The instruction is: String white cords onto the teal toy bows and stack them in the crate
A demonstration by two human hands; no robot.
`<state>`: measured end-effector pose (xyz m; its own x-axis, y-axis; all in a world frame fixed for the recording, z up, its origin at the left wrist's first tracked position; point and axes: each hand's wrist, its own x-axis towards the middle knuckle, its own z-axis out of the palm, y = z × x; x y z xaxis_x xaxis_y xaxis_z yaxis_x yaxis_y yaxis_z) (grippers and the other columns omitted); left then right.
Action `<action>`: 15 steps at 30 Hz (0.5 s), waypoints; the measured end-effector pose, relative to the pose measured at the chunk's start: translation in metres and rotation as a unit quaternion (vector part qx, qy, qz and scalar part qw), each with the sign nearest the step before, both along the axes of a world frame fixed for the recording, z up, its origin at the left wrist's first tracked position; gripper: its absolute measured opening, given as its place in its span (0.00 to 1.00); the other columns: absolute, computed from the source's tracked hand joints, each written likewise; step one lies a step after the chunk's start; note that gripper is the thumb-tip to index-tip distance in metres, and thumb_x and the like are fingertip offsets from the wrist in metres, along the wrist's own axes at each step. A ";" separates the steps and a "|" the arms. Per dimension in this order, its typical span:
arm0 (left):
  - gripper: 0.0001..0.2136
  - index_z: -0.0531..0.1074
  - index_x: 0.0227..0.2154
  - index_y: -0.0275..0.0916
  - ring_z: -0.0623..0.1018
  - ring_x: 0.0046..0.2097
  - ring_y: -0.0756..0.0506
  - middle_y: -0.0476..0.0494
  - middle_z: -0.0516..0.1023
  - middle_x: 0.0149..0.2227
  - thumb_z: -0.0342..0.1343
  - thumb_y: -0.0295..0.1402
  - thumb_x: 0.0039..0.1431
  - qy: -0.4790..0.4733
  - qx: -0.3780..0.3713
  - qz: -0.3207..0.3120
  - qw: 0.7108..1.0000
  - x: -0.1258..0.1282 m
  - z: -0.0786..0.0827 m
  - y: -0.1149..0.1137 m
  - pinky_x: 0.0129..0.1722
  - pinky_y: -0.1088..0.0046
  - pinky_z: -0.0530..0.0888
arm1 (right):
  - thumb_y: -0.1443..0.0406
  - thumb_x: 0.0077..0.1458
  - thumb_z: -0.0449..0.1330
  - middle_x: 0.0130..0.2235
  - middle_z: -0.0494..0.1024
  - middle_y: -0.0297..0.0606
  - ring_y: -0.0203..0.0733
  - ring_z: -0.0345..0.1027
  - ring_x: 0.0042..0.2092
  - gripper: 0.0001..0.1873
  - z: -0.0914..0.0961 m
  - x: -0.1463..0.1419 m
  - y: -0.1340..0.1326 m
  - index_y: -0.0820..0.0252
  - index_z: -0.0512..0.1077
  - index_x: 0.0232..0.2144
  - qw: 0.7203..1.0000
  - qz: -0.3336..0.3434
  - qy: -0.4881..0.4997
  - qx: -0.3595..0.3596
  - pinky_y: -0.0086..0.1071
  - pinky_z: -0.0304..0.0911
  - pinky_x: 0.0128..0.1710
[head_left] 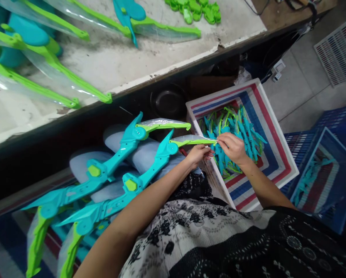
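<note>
Printed clothing (219,235), fingers (223,143) on bow (132,185)

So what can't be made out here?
In the head view:
Exactly what the right hand pinches on the green piece: too small.
Floor of the white crate: partly hidden by heaped parts.
Teal parts in the blue crate: too small to count.
Leftmost bench pieces: cut off by the left edge.

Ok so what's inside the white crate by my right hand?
A striped lining and a heap of teal and green pieces. Your right hand hides part of the heap; anything beneath its top layer is covered.
</note>
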<state>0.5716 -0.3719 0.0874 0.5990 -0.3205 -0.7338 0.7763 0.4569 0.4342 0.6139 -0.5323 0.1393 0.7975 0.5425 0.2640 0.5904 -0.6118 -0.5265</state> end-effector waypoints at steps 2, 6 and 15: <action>0.02 0.73 0.32 0.32 0.77 0.27 0.51 0.43 0.79 0.27 0.56 0.23 0.59 -0.002 -0.002 0.000 1.000 0.000 -0.002 -0.001 0.28 0.77 0.72 | 0.64 0.63 0.54 0.37 0.80 0.42 0.42 0.75 0.42 0.11 -0.001 -0.003 0.002 0.57 0.76 0.34 1.000 -0.001 0.021 0.010 0.37 0.71 0.44; 0.01 0.75 0.33 0.32 0.78 0.29 0.51 0.43 0.80 0.29 0.60 0.24 0.57 -0.021 -0.025 -0.002 0.999 0.000 -0.003 -0.004 0.32 0.77 0.73 | 0.61 0.60 0.57 0.35 0.80 0.40 0.42 0.74 0.38 0.10 -0.012 -0.008 0.005 0.57 0.76 0.32 0.990 -0.071 0.112 0.044 0.37 0.70 0.41; 0.11 0.72 0.20 0.33 0.75 0.25 0.53 0.47 0.76 0.21 0.57 0.26 0.58 -0.070 0.077 -0.054 0.993 0.005 -0.003 -0.012 0.33 0.76 0.72 | 0.62 0.51 0.64 0.45 0.77 0.43 0.46 0.70 0.47 0.23 -0.042 -0.008 0.010 0.58 0.72 0.50 0.977 -0.105 0.181 0.033 0.37 0.69 0.43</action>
